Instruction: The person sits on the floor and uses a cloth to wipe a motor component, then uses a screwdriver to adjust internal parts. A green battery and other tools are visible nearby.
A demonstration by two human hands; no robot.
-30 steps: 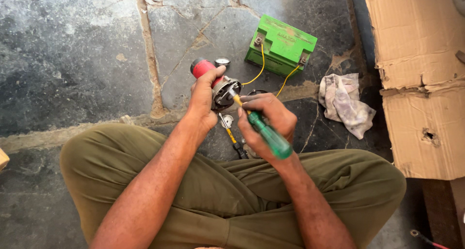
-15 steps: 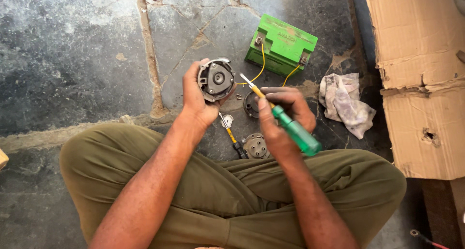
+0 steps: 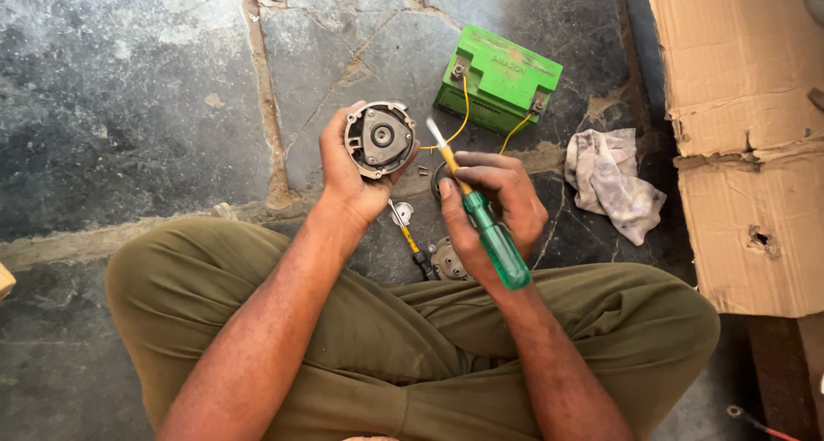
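Two hands are working: our left hand (image 3: 350, 177) is gripping the round metal motor part (image 3: 379, 138) above the stone floor (image 3: 129, 106), our right hand (image 3: 493, 208) is pinching the green-handled screwdriver (image 3: 481, 222). We are inspecting; next, seating its tip squarely seems needed.

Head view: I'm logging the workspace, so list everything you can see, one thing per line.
Round motor part: one, grey metal, held up in the left hand.
Screwdriver: one, green handle with yellow shank, in the right hand, tip near the motor part.
Battery: one, green, on the stone floor ahead, two yellow wires attached.
Rag: one, whitish, crumpled on the floor right of the battery.
Cardboard box: one, brown, torn, at right.
Second tool: one, yellow and black, on the floor between the hands.
Small metal parts: a few, grey, on the floor by the knees.
Left hand: one, gripping.
Right hand: one, gripping.
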